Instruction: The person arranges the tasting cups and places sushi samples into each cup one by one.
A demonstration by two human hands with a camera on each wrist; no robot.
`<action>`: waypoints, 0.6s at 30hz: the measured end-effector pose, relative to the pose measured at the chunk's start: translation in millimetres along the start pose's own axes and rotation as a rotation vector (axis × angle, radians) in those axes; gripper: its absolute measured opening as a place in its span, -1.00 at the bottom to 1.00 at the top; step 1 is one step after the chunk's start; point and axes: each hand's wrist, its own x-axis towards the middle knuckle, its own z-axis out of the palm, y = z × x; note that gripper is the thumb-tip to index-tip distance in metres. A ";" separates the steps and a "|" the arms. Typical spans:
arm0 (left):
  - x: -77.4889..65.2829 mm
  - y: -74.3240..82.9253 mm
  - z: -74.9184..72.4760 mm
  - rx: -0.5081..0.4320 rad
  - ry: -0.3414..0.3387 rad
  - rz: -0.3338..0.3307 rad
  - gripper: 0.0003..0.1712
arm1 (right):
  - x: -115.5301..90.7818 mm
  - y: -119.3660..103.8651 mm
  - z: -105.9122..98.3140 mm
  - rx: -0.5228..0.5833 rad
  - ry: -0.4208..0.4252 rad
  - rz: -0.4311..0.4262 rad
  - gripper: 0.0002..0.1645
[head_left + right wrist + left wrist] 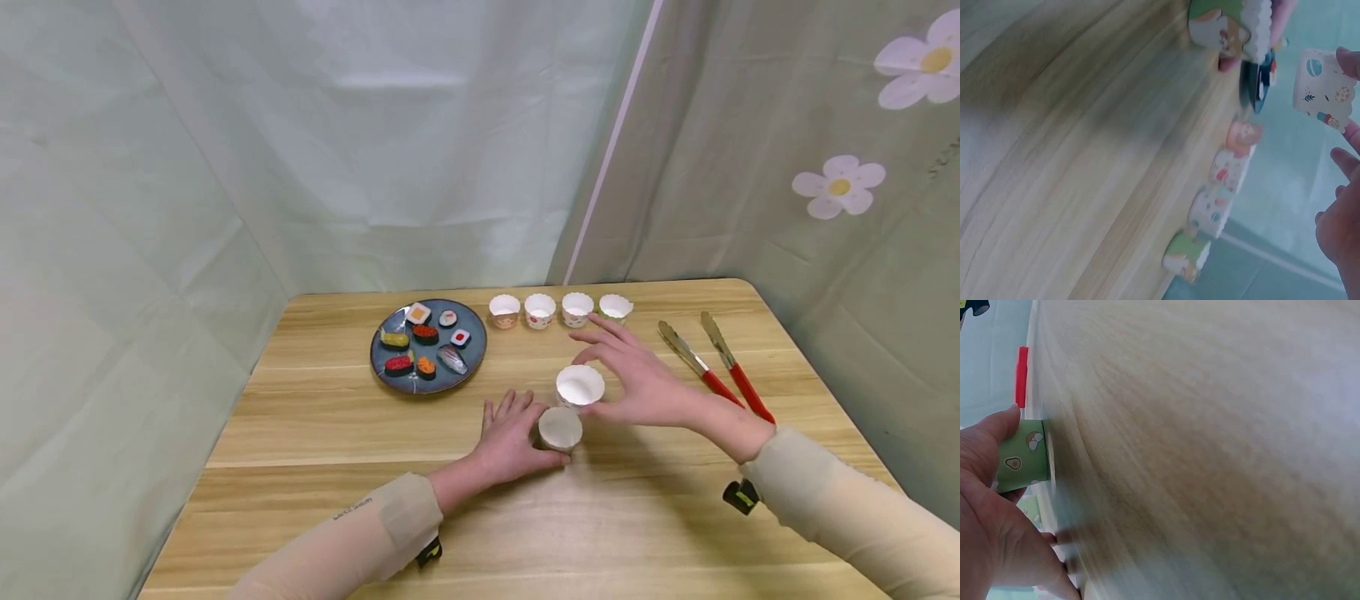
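my left hand (513,437) grips a green cup (1025,456) with avocado prints on the bench (315,417); my right hand (641,381) pinches a white, scallop-rimmed cup (580,386) with small printed pictures, just beyond it. four more cups (540,312) line the far side; left of them, one blue plate (469,316) carries eight sushi pieces (425,335); two red tong handles (750,392) lie right.

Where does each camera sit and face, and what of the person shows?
Head: worn on the head, facing forward and down at the table; left hand, right hand and sleeves show.
Left wrist: worn there, looking across the table at the green cup; left hand shows.
Right wrist: worn there, facing the white cup; right hand and part of the left show.
Wrist views share the green cup.
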 end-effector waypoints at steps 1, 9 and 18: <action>0.1 0.1 0.1 0.001 0.003 0.001 -0.15 | -0.9 2.7 -1.5 0.000 0.000 0.015 -0.33; -0.4 0.6 0.0 -0.010 0.013 -0.002 -0.17 | -8.2 31.5 -14.0 -0.061 0.030 0.153 -0.34; -0.3 0.7 2.0 -0.013 0.012 -0.014 -0.09 | -15.3 59.9 -21.7 -0.095 0.069 0.217 -0.31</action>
